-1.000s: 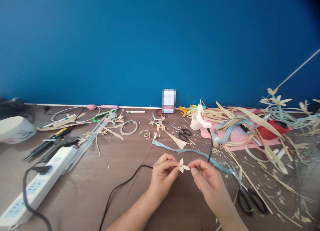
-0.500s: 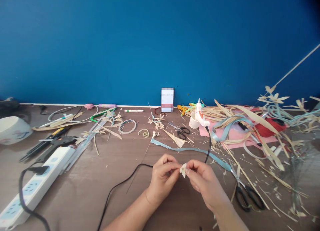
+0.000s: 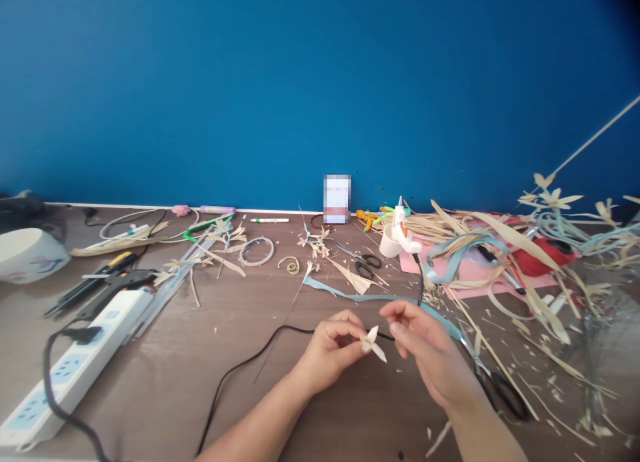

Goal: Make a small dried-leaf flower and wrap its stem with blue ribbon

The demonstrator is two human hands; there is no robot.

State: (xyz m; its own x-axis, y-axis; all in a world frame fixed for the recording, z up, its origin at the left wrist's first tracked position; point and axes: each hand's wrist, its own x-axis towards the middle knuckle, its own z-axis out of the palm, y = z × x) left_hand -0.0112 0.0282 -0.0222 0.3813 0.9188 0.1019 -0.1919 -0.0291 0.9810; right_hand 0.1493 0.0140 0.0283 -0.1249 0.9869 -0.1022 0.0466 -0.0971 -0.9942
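Between the thumb and fingers of my left hand (image 3: 333, 350) is a small cream flower (image 3: 371, 344) that looks made of dried husk, its pointed petals spread toward the right. My right hand (image 3: 423, 345) hovers just to the right of it, fingers apart and nothing between them. Behind the right hand a blue ribbon (image 3: 350, 296) runs across the table toward a pair of black-handled scissors (image 3: 507, 394), partly hidden by the right wrist. A black cord (image 3: 250, 365) passes behind both hands.
A white glue gun (image 3: 400, 229) stands in a white cup (image 3: 387, 243). Husk strips and a pink sheet (image 3: 473, 282) cover the right. Smaller scissors (image 3: 367, 265) lie mid-table. On the left are a power strip (image 3: 75, 369), a black glue gun (image 3: 117, 290) and a white bowl (image 3: 33, 257).
My right hand has let go of the flower and moved right, its fingers opening. The flower stays in my left hand, its petals now more fully in sight.
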